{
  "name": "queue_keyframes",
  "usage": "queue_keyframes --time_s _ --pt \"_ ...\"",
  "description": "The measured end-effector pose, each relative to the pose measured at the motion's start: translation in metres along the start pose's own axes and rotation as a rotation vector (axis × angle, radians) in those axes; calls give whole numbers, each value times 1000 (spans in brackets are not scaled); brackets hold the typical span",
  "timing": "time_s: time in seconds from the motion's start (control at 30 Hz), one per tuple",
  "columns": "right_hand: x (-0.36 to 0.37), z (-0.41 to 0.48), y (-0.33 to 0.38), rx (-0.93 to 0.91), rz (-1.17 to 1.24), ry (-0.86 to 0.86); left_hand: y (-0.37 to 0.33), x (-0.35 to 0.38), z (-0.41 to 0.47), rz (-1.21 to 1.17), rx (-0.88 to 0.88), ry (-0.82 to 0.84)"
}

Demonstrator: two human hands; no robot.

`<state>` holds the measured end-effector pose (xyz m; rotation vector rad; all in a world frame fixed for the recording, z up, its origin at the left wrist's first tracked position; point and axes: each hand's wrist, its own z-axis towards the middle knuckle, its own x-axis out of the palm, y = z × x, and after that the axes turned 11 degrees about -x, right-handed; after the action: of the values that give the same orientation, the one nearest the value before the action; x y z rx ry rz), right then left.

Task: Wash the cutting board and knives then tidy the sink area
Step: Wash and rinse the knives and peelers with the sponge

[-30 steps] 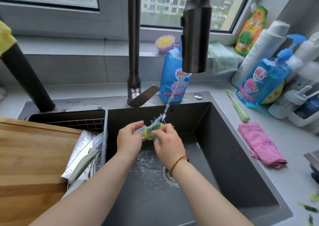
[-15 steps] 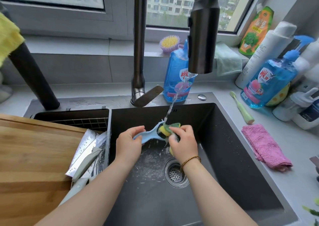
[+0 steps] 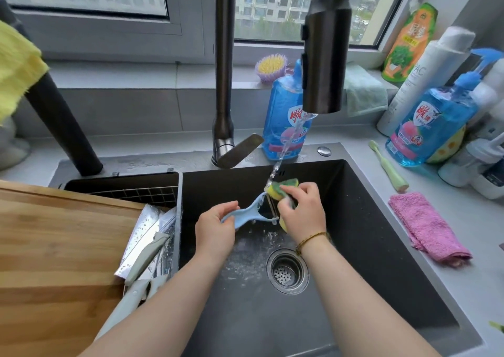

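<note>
Over the dark sink (image 3: 381, 234), my left hand (image 3: 215, 231) grips the handle of a light blue peeler (image 3: 249, 210). My right hand (image 3: 301, 212) presses a yellow and green sponge (image 3: 279, 188) against the peeler's blade end. Water from the faucet head (image 3: 324, 56) streams onto the sponge. At the left, a wooden cutting board (image 3: 54, 247) lies over the sink's rack section. Two wet knives (image 3: 144, 250) with pale grey handles rest beside it in the rack.
A drain strainer (image 3: 287, 270) sits in the sink floor under my right wrist. A pink cloth (image 3: 428, 228), a green brush (image 3: 388, 167) and several soap bottles (image 3: 431, 122) stand on the right counter. A blue detergent bottle (image 3: 285, 116) is behind the faucet. A yellow cloth (image 3: 13, 67) hangs at far left.
The peeler has come out from between my hands into plain view, and my hands have drawn slightly apart. My right hand now rubs the sponge along the blade end under the stream.
</note>
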<state>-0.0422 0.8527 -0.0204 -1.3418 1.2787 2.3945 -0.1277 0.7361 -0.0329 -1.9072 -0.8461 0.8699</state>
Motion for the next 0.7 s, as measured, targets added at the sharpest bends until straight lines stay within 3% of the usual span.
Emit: queue_keyframes --time_s 0.23,0.43,0.7 --pt "6 -19 -7 6 -41 242 -4 1 5 -109 -66 16" --pt "-4 -6 -1 15 67 16 -5 6 3 -98 -69 48" --pt "-14 -33 -4 67 127 311 -3 -4 -3 -195 -149 38"
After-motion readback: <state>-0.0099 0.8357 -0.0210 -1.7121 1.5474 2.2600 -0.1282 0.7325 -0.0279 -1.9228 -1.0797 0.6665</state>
